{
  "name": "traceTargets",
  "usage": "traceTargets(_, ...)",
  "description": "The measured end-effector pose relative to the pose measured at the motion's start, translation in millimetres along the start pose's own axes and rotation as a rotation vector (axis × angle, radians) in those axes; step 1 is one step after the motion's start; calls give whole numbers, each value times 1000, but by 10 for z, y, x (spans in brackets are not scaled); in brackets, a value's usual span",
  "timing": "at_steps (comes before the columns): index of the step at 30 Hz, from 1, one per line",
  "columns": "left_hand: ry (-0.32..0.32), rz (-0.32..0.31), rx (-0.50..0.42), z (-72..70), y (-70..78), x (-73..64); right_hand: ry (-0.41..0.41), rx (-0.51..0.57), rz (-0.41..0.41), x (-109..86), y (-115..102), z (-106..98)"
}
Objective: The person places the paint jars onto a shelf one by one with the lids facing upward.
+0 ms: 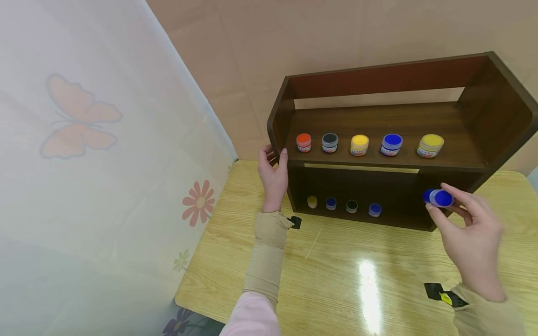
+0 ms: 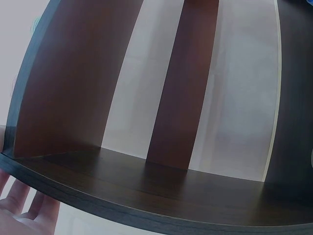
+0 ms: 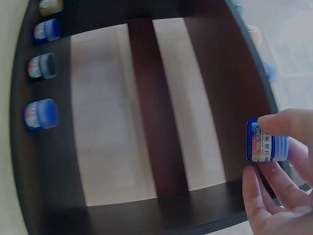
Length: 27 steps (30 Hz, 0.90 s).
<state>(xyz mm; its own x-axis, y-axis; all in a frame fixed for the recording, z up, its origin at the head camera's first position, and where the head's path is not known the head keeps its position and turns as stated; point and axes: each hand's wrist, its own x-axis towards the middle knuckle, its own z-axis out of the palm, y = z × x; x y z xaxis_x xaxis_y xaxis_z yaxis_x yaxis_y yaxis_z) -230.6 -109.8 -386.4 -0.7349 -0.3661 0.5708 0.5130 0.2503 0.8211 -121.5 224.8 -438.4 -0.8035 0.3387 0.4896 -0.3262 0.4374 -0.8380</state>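
My right hand point(image 1: 470, 228) pinches a small blue paint jar point(image 1: 442, 198) between thumb and fingers, in front of the lower right part of a dark brown wooden shelf point(image 1: 378, 119). In the right wrist view the jar point(image 3: 264, 141) lies tilted on its side, its printed label showing. With my left hand point(image 1: 274, 179) I hold the shelf's left side panel by its front edge; the left wrist view shows curled fingers point(image 2: 29, 210) outside that panel. On the lower level stand a yellow jar point(image 1: 312, 201), a blue jar point(image 1: 331, 203), a black jar point(image 1: 351, 206) and another blue jar point(image 1: 375, 210).
The upper level carries a red jar point(image 1: 304, 143), a black jar point(image 1: 329, 143), an orange-yellow jar point(image 1: 359, 145), a blue jar point(image 1: 392, 144) and a yellow jar point(image 1: 430, 145). The shelf stands on a light wooden table point(image 1: 328, 275). A white curtain point(image 1: 126, 186) hangs at the left.
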Motion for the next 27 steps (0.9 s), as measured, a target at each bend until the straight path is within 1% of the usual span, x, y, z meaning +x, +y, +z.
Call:
traceTargets(5, -2, 4, -3, 2, -2, 4, -26, 6, 18, -15, 180, 59)
traceTargets(9, -3, 0, 2, 2, -6, 1, -30, -25, 35, -38, 344, 127)
traceTargets(13, -1, -8, 5, -2, -12, -2, -27, -61, 82, -60, 479, 199)
traceTargets(17, 0, -14, 8, -5, -25, -2, -62, -87, 133, -75, 593, 265)
traceTargets(20, 0, -10, 10, -1, -39, -1, -98, -111, 151, -84, 674, 303)
traceTargets(22, 0, -8, 6, 10, -114, 7, -119, -132, 154, -86, 720, 320)
traceTargets(27, -2, -12, 3, 20, -376, 36, -171, -167, 148, -81, 826, 359)
